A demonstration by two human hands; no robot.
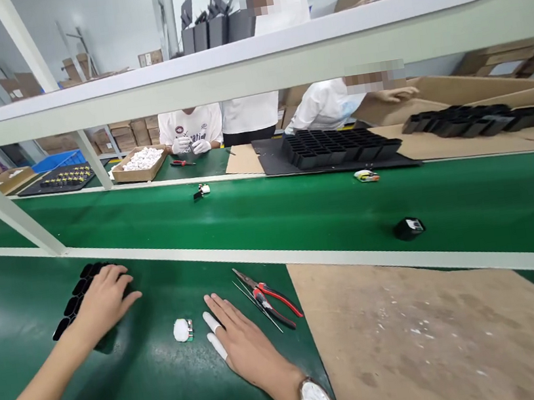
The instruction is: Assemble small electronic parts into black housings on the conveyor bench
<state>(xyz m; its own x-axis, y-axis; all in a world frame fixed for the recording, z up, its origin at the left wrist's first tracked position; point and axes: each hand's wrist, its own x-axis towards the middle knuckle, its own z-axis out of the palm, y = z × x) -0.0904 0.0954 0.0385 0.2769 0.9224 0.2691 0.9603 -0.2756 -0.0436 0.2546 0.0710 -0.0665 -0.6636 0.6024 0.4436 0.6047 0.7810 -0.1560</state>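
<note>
My left hand (105, 299) reaches over a cluster of black plastic housings (71, 307), its fingers apart and curved a little. Whether the fingertips touch the housings I cannot tell, as the hand hides part of them. On the green bench lies my right hand (242, 342), stretched out, with white covers on two digits and a watch at the wrist. Between both hands sits a small white round part (181, 330) with metal pieces on its right side. Just beyond my right hand are red-and-black pliers (269, 297) and thin metal tweezers (257, 307).
Brown cardboard (415, 331) covers the bench at right. Past a pale rail (195, 257) runs a green belt (269, 216) carrying a black housing (409, 228) and small assemblies. Across it, co-workers sit near a white-parts box (143, 164) and black trays (338, 143). A shelf beam (250, 76) crosses overhead.
</note>
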